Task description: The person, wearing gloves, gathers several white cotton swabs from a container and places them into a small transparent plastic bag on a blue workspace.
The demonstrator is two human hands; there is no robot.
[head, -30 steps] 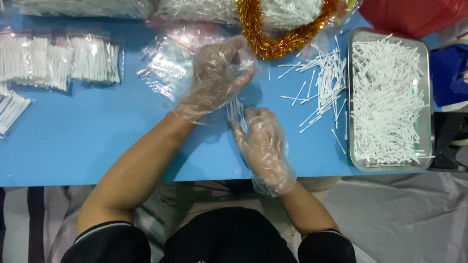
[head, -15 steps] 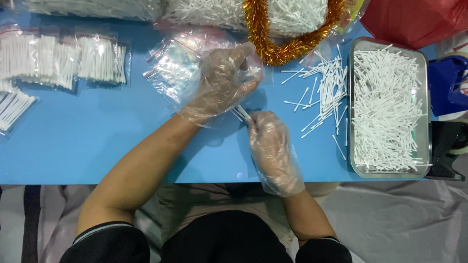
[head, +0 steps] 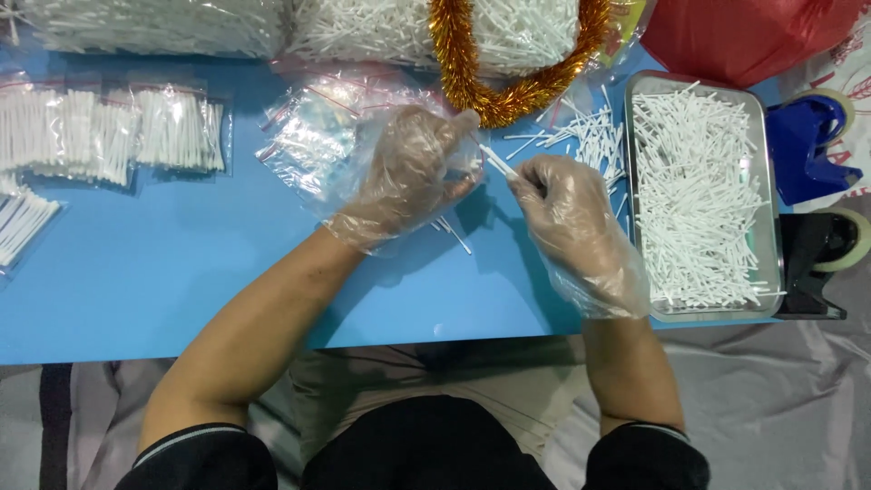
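Observation:
Both my hands wear loose clear plastic gloves over a blue table point(head: 181, 272). My left hand point(head: 408, 172) grips a small clear plastic bag point(head: 467, 159) at the edge of a pile of empty clear bags point(head: 318, 136). My right hand point(head: 567, 213) pinches a few thin white sticks point(head: 497, 161), their tips pointing at the bag in my left hand. A few more white sticks point(head: 454, 234) lie on the table under my left palm.
A metal tray point(head: 635, 181) full of white sticks stands at the right, loose sticks point(head: 590, 136) beside it. Gold tinsel point(head: 508, 91) curves at the top. Filled stick packets point(head: 118, 132) lie at the left, big bags of sticks point(head: 163, 23) along the back, tape dispensers point(head: 817, 145) far right.
My right hand has lifted from the near table edge up and right with the sticks, meeting my left hand. The left hand has closed on a bag.

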